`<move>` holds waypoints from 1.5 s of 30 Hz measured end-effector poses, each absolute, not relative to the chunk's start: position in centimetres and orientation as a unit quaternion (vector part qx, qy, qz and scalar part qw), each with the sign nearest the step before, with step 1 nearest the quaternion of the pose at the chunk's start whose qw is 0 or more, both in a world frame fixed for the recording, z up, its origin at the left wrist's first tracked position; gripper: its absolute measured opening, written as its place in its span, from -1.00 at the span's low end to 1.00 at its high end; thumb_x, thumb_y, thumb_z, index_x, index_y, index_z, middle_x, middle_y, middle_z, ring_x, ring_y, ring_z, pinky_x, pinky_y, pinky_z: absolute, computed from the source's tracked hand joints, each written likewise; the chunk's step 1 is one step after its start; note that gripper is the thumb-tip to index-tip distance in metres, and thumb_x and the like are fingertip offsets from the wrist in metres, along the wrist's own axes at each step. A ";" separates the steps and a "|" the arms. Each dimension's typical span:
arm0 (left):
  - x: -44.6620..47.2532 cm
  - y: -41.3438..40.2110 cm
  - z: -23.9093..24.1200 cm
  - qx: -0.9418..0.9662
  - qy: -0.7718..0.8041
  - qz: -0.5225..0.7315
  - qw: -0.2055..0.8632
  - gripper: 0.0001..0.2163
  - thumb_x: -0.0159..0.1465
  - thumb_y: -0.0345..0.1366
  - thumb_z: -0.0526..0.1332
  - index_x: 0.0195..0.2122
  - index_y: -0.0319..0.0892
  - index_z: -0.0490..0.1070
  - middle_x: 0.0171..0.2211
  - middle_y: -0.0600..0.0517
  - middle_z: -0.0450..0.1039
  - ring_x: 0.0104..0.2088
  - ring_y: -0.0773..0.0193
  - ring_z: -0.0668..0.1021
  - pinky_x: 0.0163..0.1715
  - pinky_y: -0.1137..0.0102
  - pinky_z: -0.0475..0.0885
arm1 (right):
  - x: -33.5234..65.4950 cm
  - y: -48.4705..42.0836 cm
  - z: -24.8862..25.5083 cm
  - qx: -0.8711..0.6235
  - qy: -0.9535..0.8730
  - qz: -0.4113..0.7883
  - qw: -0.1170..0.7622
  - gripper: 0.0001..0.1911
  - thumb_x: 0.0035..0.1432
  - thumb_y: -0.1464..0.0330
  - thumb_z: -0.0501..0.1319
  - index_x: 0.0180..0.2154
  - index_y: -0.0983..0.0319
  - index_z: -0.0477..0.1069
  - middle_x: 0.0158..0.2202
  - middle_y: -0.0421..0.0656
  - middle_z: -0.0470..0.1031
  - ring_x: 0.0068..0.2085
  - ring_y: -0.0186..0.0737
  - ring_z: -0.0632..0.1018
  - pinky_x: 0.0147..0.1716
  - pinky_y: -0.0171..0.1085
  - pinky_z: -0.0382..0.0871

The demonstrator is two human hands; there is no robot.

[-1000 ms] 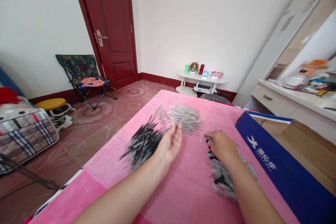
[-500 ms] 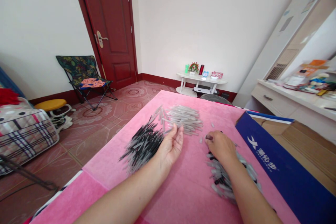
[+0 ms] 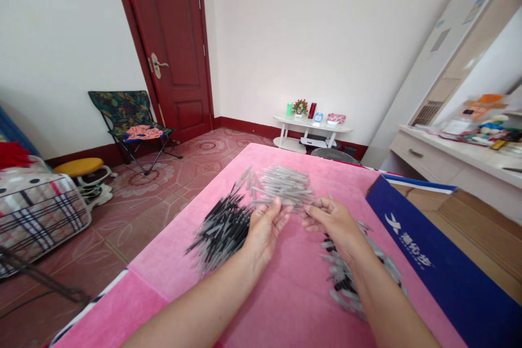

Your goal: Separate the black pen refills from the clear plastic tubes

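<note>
My left hand (image 3: 266,225) pinches a thin translucent pen barrel (image 3: 258,203), its end poking out to the left of the thumb. Close by on the right, the fingers of my right hand (image 3: 332,223) are pressed together on a small pen cap, mostly hidden by the fingertips. Just beyond both hands lies a pile of clear grey pen barrels (image 3: 285,182). Left of my left hand is a heap of thin black and grey pen parts (image 3: 222,231). Under my right forearm spreads a pile of grey and black caps (image 3: 345,277), partly covered by the arm.
A pink cloth (image 3: 285,293) covers the table. On its right side stands an open blue cardboard box (image 3: 424,250). Past the table are a folding chair (image 3: 130,119), a yellow stool (image 3: 79,166), a low white stand (image 3: 312,122) and a cluttered dresser (image 3: 448,157).
My right hand has moved left from the cap pile, carrying the small cap up close to my left hand. My left hand has stayed almost in place.
</note>
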State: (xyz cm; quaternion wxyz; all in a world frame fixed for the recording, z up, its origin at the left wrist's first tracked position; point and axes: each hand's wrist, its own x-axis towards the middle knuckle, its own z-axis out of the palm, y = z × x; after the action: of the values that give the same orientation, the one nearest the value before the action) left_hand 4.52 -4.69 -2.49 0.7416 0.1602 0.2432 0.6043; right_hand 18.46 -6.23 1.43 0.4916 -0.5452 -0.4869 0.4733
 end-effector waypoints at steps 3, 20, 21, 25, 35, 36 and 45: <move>4.5 -4.4 -2.5 0.117 0.243 0.602 0.751 -0.90 0.02 -0.43 0.28 -0.47 -0.30 0.36 -0.46 -0.02 0.51 -0.43 0.35 0.56 -0.46 0.57 0.46 | 18.2 -6.3 1.4 -0.546 -0.483 0.476 0.491 -0.76 -0.14 0.27 0.27 -0.53 0.27 0.27 -0.57 -0.19 0.46 -0.57 -0.33 0.48 -0.54 -0.34 0.40; 4.7 -4.4 -2.4 0.011 0.265 0.560 0.785 -0.95 0.07 -0.45 0.24 -0.44 -0.32 0.37 -0.49 -0.04 0.50 -0.50 0.38 0.55 -0.52 0.59 0.47 | 17.8 -6.2 1.3 -0.505 -0.523 0.393 0.564 -0.69 -0.22 0.27 0.33 -0.37 0.30 0.45 -0.43 -0.12 0.52 -0.41 -0.22 0.54 -0.41 -0.28 0.42; 4.8 -4.5 -2.4 0.018 0.264 0.560 0.785 -0.95 0.07 -0.45 0.24 -0.45 -0.32 0.37 -0.49 -0.04 0.50 -0.50 0.38 0.55 -0.52 0.59 0.47 | 17.7 -6.2 1.3 -0.509 -0.531 0.375 0.565 -0.72 -0.20 0.28 0.32 -0.38 0.29 0.45 -0.43 -0.12 0.52 -0.41 -0.23 0.53 -0.43 -0.30 0.41; 5.0 -4.8 -2.3 0.042 0.264 0.566 0.780 -0.93 0.05 -0.44 0.26 -0.46 -0.32 0.38 -0.49 -0.04 0.50 -0.48 0.36 0.55 -0.52 0.58 0.47 | 17.7 -6.1 1.2 -0.516 -0.564 0.331 0.553 -0.76 -0.18 0.30 0.29 -0.40 0.29 0.46 -0.42 -0.12 0.53 -0.38 -0.21 0.52 -0.46 -0.31 0.38; 5.0 -5.2 -2.3 0.121 0.261 0.587 0.757 -0.85 -0.02 -0.40 0.32 -0.46 -0.28 0.36 -0.47 -0.01 0.50 -0.43 0.34 0.56 -0.45 0.55 0.45 | 17.4 -6.2 1.2 -0.521 -0.595 0.302 0.532 -0.81 -0.15 0.33 0.26 -0.41 0.30 0.44 -0.43 -0.10 0.52 -0.38 -0.20 0.51 -0.38 -0.27 0.37; 4.9 -5.2 -2.3 0.134 0.260 0.590 0.752 -0.84 -0.03 -0.38 0.32 -0.46 -0.28 0.35 -0.47 0.00 0.51 -0.43 0.33 0.56 -0.45 0.55 0.45 | 17.5 -6.2 1.3 -0.523 -0.596 0.297 0.532 -0.81 -0.14 0.34 0.25 -0.41 0.30 0.44 -0.43 -0.10 0.52 -0.38 -0.20 0.50 -0.38 -0.26 0.36; 4.8 -5.5 -1.9 0.194 0.271 0.601 0.726 -0.81 -0.03 -0.33 0.33 -0.47 -0.25 0.31 -0.46 0.03 0.50 -0.42 0.34 0.56 -0.46 0.55 0.43 | 17.7 -6.0 0.9 -0.524 -0.605 0.282 0.529 -0.83 -0.10 0.35 0.23 -0.40 0.30 0.42 -0.43 -0.11 0.50 -0.39 -0.22 0.49 -0.37 -0.27 0.35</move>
State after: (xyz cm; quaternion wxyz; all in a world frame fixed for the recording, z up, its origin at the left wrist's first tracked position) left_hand 4.83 -5.49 -1.86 0.7263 0.1936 0.2714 0.6011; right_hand 17.66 -6.03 0.93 0.5287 -0.5238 -0.6055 0.2819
